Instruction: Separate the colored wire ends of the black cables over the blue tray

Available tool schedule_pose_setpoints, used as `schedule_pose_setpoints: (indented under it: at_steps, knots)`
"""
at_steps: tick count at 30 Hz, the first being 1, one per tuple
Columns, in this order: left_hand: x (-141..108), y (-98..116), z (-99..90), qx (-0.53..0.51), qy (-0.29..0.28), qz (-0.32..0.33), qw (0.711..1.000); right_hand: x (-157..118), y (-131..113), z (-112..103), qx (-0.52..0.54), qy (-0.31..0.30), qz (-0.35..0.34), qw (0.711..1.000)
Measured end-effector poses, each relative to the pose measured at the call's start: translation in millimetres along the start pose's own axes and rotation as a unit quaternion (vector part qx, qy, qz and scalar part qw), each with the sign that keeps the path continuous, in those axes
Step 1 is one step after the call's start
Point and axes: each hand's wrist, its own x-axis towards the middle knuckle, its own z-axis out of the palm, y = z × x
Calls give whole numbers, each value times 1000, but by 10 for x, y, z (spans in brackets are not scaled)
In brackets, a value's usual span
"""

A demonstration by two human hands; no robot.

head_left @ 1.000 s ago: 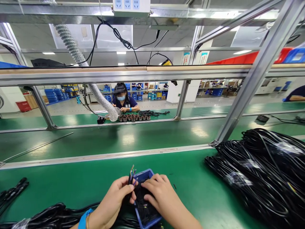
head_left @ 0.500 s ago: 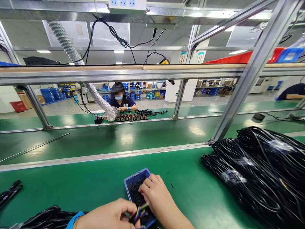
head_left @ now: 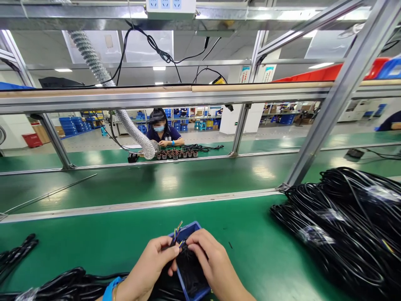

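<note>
My left hand (head_left: pixel 152 261), a blue band at its wrist, is closed round the stripped ends of black cables. Thin coloured wires (head_left: pixel 177 230), yellow-green and blue among them, stick up past its thumb and fingers. Close beside these wire tips, my right hand (head_left: pixel 213 257) has its thumb and fingertips pinched together; whatever is between them is too small to make out. Both hands are over a small blue bin (head_left: pixel 191 228). Small black tube-like pieces (head_left: pixel 191 274) lie in the bin. Black cable (head_left: pixel 78 281) runs along the bench at lower left.
Large coils of black cable (head_left: pixel 341 225) are heaped on the right. A cable bundle (head_left: pixel 19 253) lies at far left. Metal posts (head_left: pixel 328 104) and a rail (head_left: pixel 140 205) stand beyond the bin. Across the bench a person (head_left: pixel 163 133) sits behind several copper-wound parts (head_left: pixel 177 154).
My right hand has come up out of the bin's contents to the wire tips. My left hand has raised the cable ends and turned the wires upward. The view has shifted slightly.
</note>
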Motion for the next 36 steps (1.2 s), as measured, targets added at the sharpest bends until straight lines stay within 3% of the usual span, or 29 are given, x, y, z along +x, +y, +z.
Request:
schedule_pose_setpoints:
  at_steps: [5,28,36]
  knots:
    - [-18,9,2,4,0,-16,1000,18,-36,-60,-55,42,-62,996]
    - [-35,39,12,-2,10,-16,1000,9,-32,-133,-80,1,-67,995]
    - [-28,-16,7,10,8,-14,1000,-17,-92,-87,-17,-34,-25,999]
